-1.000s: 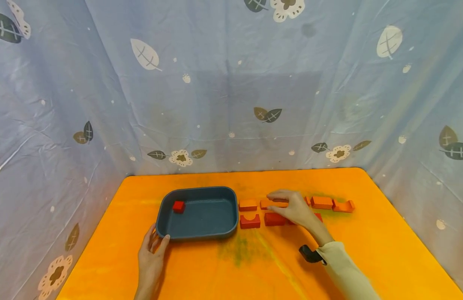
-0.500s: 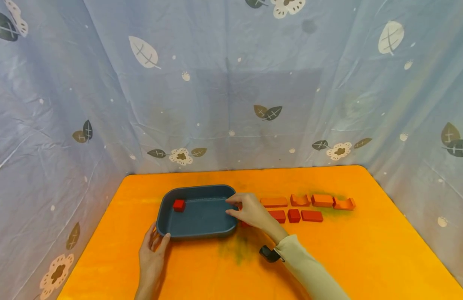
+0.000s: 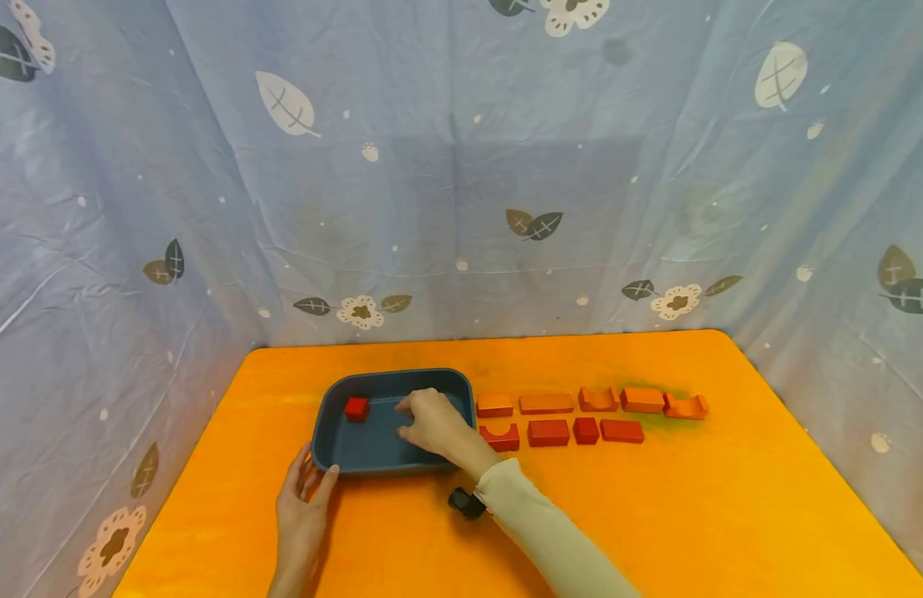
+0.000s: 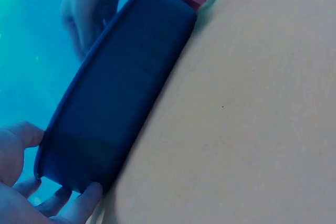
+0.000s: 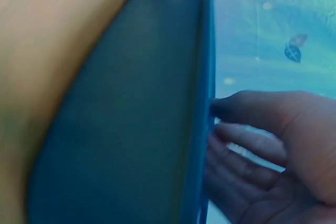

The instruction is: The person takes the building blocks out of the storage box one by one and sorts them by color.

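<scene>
My left hand [image 3: 302, 507] rests spread against the near-left corner of the blue tray [image 3: 341, 457]. My right hand [image 3: 431, 425] reaches inside the tray; grip contents unclear. Red blocks [image 3: 548, 432] right of the tray look light, rigid; take them by their flat sides.

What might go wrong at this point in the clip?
The right hand is over the tray; whether it holds a block cannot be told, and a drop could strike the red cube already inside. The left hand touches only the tray's near corner, so a knock may slide the tray toward the blocks beside it.
</scene>
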`<action>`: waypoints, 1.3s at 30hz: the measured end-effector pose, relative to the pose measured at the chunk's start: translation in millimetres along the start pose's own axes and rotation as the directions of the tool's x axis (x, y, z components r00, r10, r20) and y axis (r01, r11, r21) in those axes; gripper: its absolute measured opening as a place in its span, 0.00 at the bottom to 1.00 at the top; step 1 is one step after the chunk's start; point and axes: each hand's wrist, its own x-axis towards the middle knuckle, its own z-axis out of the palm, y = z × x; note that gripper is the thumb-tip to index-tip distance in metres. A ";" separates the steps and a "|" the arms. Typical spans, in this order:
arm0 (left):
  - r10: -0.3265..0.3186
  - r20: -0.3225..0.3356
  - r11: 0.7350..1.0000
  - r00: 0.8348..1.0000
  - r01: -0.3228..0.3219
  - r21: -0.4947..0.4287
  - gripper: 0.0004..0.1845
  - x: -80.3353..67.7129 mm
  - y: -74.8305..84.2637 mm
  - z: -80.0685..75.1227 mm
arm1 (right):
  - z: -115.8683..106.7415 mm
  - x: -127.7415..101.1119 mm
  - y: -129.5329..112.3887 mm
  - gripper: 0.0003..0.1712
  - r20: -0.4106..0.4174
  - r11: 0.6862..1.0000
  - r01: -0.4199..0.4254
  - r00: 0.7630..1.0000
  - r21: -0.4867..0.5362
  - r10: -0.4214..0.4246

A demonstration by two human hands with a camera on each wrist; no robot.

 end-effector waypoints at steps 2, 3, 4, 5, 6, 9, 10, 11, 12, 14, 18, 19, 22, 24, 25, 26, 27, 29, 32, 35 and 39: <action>-0.001 0.000 1.000 1.000 0.001 0.005 0.38 -0.3 0.3 -1.1 | 6.5 5.8 -9.0 0.18 -0.002 1.000 -0.019 1.000 -0.024 0.019; -0.001 -0.002 1.000 1.000 0.001 0.006 0.38 -0.3 0.2 -1.4 | 10.2 9.0 -12.0 0.17 -0.019 0.999 -0.022 1.000 -0.049 0.021; -0.001 -0.002 1.000 1.000 0.001 0.008 0.38 -0.3 0.0 -1.6 | 13.8 12.2 -14.4 0.16 -0.044 0.997 -0.027 0.999 -0.078 0.024; -0.001 -0.001 1.000 1.000 0.001 0.009 0.38 -0.2 -0.4 -1.5 | 17.1 15.2 -16.4 0.14 -0.070 0.993 -0.034 0.997 -0.111 0.026; 0.000 -0.002 1.000 1.000 0.000 0.007 0.38 0.0 -0.9 -1.3 | 20.0 18.0 -18.0 0.13 -0.097 0.988 -0.044 0.995 -0.146 0.030; 0.004 -0.002 1.000 1.000 -0.004 -0.004 0.37 0.7 -1.8 0.0 | 27.4 25.8 -20.8 0.08 -0.149 0.969 -0.081 0.988 -0.234 0.047; 0.004 -0.002 1.000 1.000 -0.004 -0.008 0.37 0.7 -2.1 0.3 | 29.5 27.9 -21.8 0.08 -0.152 0.962 -0.090 0.987 -0.256 0.052; 0.004 -0.004 1.000 1.000 -0.004 -0.011 0.37 0.7 -2.3 0.5 | 31.3 29.9 -22.7 0.09 -0.147 0.958 -0.093 0.988 -0.273 0.054; 0.004 -0.008 1.000 1.000 -0.005 -0.014 0.37 0.6 -2.3 0.8 | 33.1 31.8 -23.6 0.09 -0.141 0.954 -0.096 0.988 -0.284 0.058; 0.006 -0.010 1.000 1.000 -0.006 -0.023 0.37 0.0 -2.2 1.1 | 36.5 35.3 -25.0 0.09 -0.127 0.946 -0.104 0.990 -0.306 0.067; 0.008 -0.005 1.000 1.000 -0.008 -0.025 0.37 -1.1 -2.0 1.9 | 43.2 41.1 -27.1 0.09 -0.132 0.936 -0.129 0.987 -0.328 0.090; 0.010 -0.002 1.000 1.000 -0.010 -0.022 0.37 -1.4 -1.8 2.0 | 44.9 42.5 -27.3 0.10 -0.136 0.933 -0.135 0.986 -0.333 0.094; 0.010 0.006 1.000 1.000 -0.010 -0.016 0.38 -1.2 -1.7 1.7 | 49.9 47.3 -27.0 0.14 -0.154 0.940 -0.128 0.985 -0.317 0.082; 0.008 0.007 1.000 1.000 -0.008 -0.015 0.38 -1.1 -1.6 1.0 | 53.2 51.0 -26.6 0.19 -0.147 0.948 -0.102 0.987 -0.302 0.059; 0.006 0.009 1.000 1.000 -0.006 -0.016 0.38 -1.1 -1.5 0.5 | 54.5 52.5 -26.5 0.21 -0.137 0.951 -0.084 0.990 -0.297 0.044; 0.004 0.011 1.000 1.000 -0.004 -0.019 0.38 -1.1 -1.5 0.0 | 55.9 53.8 -26.5 0.22 -0.129 0.955 -0.065 0.991 -0.290 0.028; 0.001 0.012 1.000 1.000 -0.001 -0.015 0.38 -1.3 -1.4 -0.6 | 57.2 55.0 -26.5 0.22 -0.121 0.957 -0.048 0.992 -0.286 0.014; -0.002 0.015 1.000 1.000 0.002 -0.011 0.38 -1.8 -1.6 -1.5 | 60.2 56.4 -26.5 0.20 -0.110 0.958 -0.024 0.994 -0.286 -0.008; -0.002 0.013 1.000 1.000 0.002 -0.016 0.38 -2.8 -1.7 -1.8 | 64.7 57.6 -26.3 0.15 -0.121 0.960 -0.014 0.992 -0.281 -0.021; 0.003 0.007 1.000 1.000 -0.003 -0.029 0.37 -2.8 -2.3 -0.7 | 69.5 59.3 -25.2 0.13 -0.144 0.962 -0.028 0.990 -0.271 -0.012; 0.010 0.000 0.999 1.000 -0.010 -0.033 0.37 -1.2 -1.9 0.3 | 73.4 64.1 -22.4 0.11 -0.165 0.959 -0.050 0.986 -0.278 0.004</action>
